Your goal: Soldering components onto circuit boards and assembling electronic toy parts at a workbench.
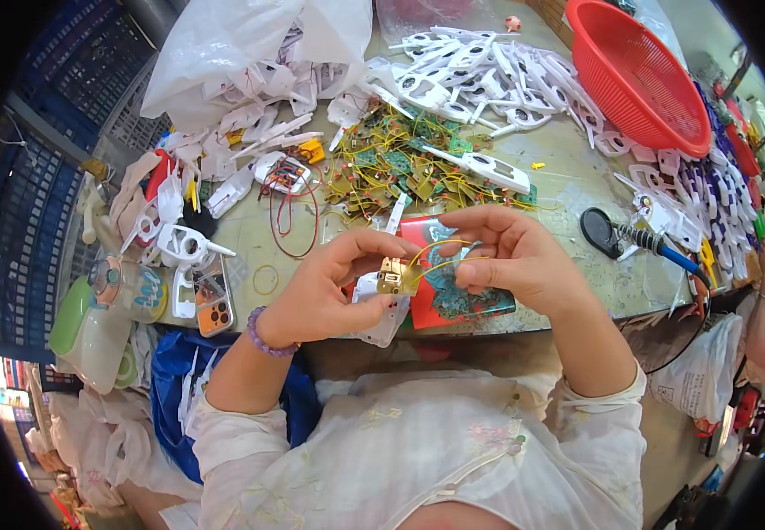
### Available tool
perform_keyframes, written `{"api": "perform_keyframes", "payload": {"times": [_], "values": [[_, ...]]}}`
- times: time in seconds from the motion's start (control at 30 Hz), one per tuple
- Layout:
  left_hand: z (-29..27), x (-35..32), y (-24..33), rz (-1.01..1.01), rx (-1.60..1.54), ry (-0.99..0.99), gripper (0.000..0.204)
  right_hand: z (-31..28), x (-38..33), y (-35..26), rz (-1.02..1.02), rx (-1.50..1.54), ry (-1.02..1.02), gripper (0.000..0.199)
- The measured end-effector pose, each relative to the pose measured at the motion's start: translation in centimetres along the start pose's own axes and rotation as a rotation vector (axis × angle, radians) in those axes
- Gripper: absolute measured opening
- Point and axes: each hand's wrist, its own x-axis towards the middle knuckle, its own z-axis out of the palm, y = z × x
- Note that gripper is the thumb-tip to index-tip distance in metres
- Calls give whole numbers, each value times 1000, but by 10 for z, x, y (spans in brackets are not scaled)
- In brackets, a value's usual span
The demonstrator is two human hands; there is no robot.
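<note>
Between thumb and fingers, my left hand [340, 287] grips a small circuit board [395, 276] with a brassy face, together with a white plastic casing [380, 325] just below it. Thin yellow wires [433, 259] loop out of the board to the right. My right hand [508, 262] pinches those wires between thumb and forefinger. Under both hands lies a red and grey-blue patterned pad or box [466, 300] at the table's near edge. Beyond my hands spreads a heap of green circuit boards [400, 163] with yellow wires.
White plastic casings [488, 75] pile up at the back, beside a red basket [643, 79]. A soldering iron [665, 250] with a blue handle rests at right, near a round black piece [598, 231]. At left are a phone [214, 305], a jar [142, 291] and a white bag [223, 53].
</note>
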Motion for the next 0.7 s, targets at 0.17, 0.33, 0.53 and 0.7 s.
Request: {"api": "perform_keyframes", "payload": {"times": [0.17,0.33,0.53,0.7], "values": [[-4,1,-4,-32,-29,-4,43,2,4,3,-30,-43,105,27],[1,0,-13,-77,66,163,52,19,7,11,-485,-511,164,21],[0,21,12,48,521,245,29,41,25,-10,-627,-880,125,16],[-1,20,-4,-14,249,379,19,28,43,-6,-786,-905,206,15]]}}
